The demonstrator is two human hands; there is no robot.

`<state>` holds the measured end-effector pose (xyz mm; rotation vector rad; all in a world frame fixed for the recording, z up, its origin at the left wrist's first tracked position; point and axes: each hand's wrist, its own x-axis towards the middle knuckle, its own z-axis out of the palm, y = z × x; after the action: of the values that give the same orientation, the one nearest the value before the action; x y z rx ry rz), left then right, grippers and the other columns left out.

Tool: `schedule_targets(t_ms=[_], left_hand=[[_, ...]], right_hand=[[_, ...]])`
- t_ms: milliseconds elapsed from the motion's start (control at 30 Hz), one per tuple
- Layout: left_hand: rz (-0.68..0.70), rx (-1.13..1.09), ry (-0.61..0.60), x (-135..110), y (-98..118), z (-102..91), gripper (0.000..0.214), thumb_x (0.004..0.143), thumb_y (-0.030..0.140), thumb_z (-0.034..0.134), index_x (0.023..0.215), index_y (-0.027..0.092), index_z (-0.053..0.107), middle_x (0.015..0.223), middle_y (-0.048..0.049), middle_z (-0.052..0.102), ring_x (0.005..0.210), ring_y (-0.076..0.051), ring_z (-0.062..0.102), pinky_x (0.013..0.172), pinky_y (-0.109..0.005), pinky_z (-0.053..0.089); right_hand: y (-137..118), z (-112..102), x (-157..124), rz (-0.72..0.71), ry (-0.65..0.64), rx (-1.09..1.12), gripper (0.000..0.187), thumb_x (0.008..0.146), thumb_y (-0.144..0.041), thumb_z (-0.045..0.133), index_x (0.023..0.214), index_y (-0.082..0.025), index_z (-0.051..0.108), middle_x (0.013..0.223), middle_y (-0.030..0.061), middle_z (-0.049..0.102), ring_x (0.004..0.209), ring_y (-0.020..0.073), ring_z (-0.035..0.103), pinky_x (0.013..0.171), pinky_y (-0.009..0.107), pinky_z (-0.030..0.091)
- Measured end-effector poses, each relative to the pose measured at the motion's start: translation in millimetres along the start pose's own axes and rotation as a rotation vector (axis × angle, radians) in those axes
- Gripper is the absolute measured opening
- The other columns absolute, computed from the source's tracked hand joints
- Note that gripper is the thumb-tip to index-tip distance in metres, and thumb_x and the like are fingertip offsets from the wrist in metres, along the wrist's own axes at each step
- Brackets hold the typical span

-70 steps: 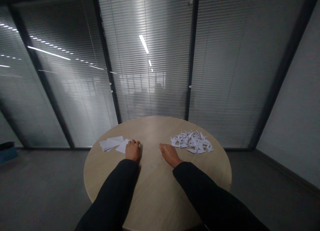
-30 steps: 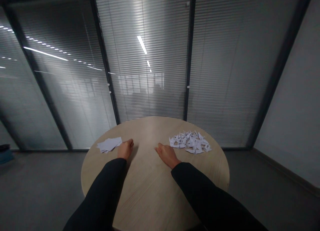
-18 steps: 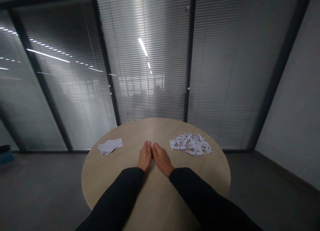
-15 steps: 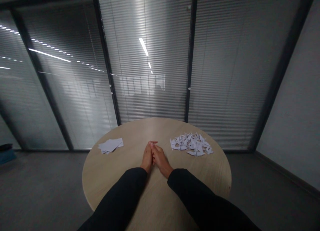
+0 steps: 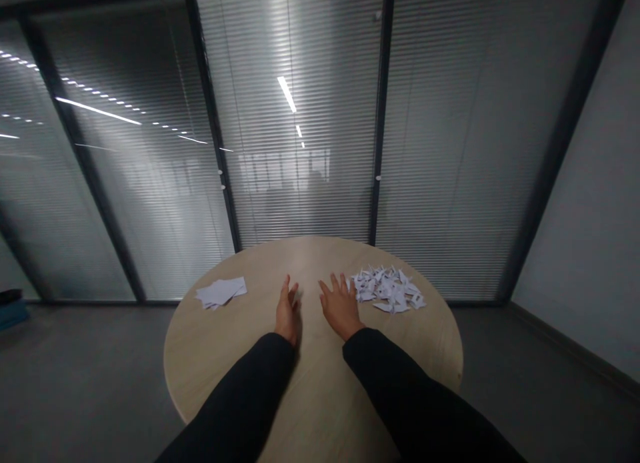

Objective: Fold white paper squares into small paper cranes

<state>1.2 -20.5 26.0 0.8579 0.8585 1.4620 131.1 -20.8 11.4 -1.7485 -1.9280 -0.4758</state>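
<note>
Over the middle of the round wooden table (image 5: 310,396), my left hand (image 5: 287,313) is held on its side with the fingers apart and nothing in it. My right hand (image 5: 341,307) is palm down with its fingers spread, also holding nothing. Just right of it lies a heap of small folded white paper pieces (image 5: 393,291), with pointed tips; my right fingers hide the heap's left edge. Flat sheets of white paper (image 5: 220,291) overlap in a small stack on the table's left side, away from my left hand.
Behind the table stands a glass partition with blinds (image 5: 300,203) and dark frames. A plain wall (image 5: 590,249) rises on the right. At the far left, a blue object (image 5: 13,313) sits near the floor.
My hands were pressed together at the table's middle and have come apart. The right hand moved right, towards the paper heap; the left moved slightly left. The papers have not moved.
</note>
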Motion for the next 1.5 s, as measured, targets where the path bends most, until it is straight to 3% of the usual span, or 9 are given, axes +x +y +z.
schedule_targets(t_ms=[133,300,600,800,967,1067,1133,1233,1500], left_hand=[[0.055,0.076,0.003,4.2,-0.1,-6.1,0.054,0.087,0.05,0.024,0.138,0.032,0.026,0.139,-0.0034,0.039,0.128,-0.014,0.035,0.107,-0.033,0.024],[0.081,0.112,-0.001,7.9,-3.6,-7.9,0.055,0.086,0.052,0.026,0.137,0.031,0.028,0.138,-0.0043,0.041,0.128,-0.015,0.036,0.105,-0.034,0.026],[0.113,0.106,-0.014,8.5,-4.9,-6.9,0.054,0.087,0.051,0.028,0.137,0.031,0.029,0.14,-0.0038,0.038,0.128,-0.015,0.036,0.105,-0.032,0.027],[0.073,0.098,-0.027,6.0,-2.2,-4.5,0.053,0.088,0.049,0.027,0.138,0.031,0.028,0.137,-0.0054,0.042,0.127,-0.015,0.037,0.107,-0.033,0.023],[0.087,0.086,-0.03,7.5,-2.6,-5.0,0.052,0.088,0.049,0.028,0.137,0.031,0.029,0.138,-0.0044,0.041,0.128,-0.015,0.035,0.107,-0.033,0.023],[0.097,0.082,-0.045,6.6,-0.5,-4.7,0.053,0.088,0.049,0.029,0.137,0.03,0.03,0.141,-0.0047,0.037,0.129,-0.015,0.033,0.107,-0.034,0.023],[0.103,0.083,-0.059,5.6,1.7,-4.5,0.054,0.087,0.05,0.03,0.137,0.029,0.029,0.143,-0.0048,0.032,0.13,-0.016,0.032,0.107,-0.035,0.023],[0.094,0.101,-0.076,5.0,4.2,-4.6,0.055,0.087,0.052,0.03,0.137,0.029,0.03,0.139,-0.007,0.038,0.13,-0.018,0.032,0.107,-0.037,0.022],[0.068,0.127,-0.075,5.0,6.8,-4.4,0.055,0.087,0.05,0.029,0.138,0.027,0.029,0.136,-0.0091,0.042,0.129,-0.02,0.033,0.107,-0.038,0.022]], right_hand=[[19.3,14.4,0.2,0.034,-0.103,-0.112,0.039,0.09,-0.035,0.035,0.121,-0.021,0.054,0.142,0.0126,0.034,0.133,0.0359,0.016,0.101,0.057,-0.003],[35.8,20.4,4.2,0.079,-0.176,-0.123,0.044,0.091,-0.036,0.032,0.127,-0.018,0.048,0.142,0.0142,0.032,0.134,0.0335,0.015,0.101,0.057,-0.005],[39.8,23.7,6.2,0.077,-0.163,-0.13,0.045,0.091,-0.036,0.032,0.128,-0.017,0.047,0.14,0.0144,0.036,0.132,0.0334,0.02,0.102,0.056,-0.004],[27.2,3.7,4.6,0.017,-0.098,-0.1,0.039,0.091,-0.032,0.033,0.118,-0.015,0.055,0.129,0.0151,0.049,0.129,0.0309,0.027,0.102,0.054,-0.003],[17.2,-23.8,7.5,-0.02,-0.097,-0.05,0.026,0.088,-0.023,0.039,0.097,-0.016,0.063,0.098,0.0115,0.063,0.103,0.0238,0.049,0.102,0.041,0.015],[24.0,-47.2,8.0,0.007,-0.054,-0.027,0.025,0.087,-0.018,0.039,0.096,-0.017,0.063,0.093,0.0113,0.062,0.097,0.0231,0.051,0.089,0.034,0.028],[34.1,-64.4,4.3,0.075,0.005,-0.033,0.025,0.088,-0.018,0.037,0.093,-0.017,0.062,0.092,0.0107,0.061,0.095,0.0228,0.051,0.083,0.032,0.031],[53.7,-83.2,-9.6,0.185,0.084,-0.082,0.024,0.089,-0.022,0.038,0.087,-0.016,0.061,0.09,0.0107,0.06,0.092,0.0223,0.051,0.084,0.031,0.032],[95.7,-72.6,-49.6,0.353,0.022,-0.109,0.031,0.086,-0.042,0.043,0.098,-0.016,0.055,0.097,0.0111,0.058,0.091,0.0218,0.057,0.075,0.028,0.039]])
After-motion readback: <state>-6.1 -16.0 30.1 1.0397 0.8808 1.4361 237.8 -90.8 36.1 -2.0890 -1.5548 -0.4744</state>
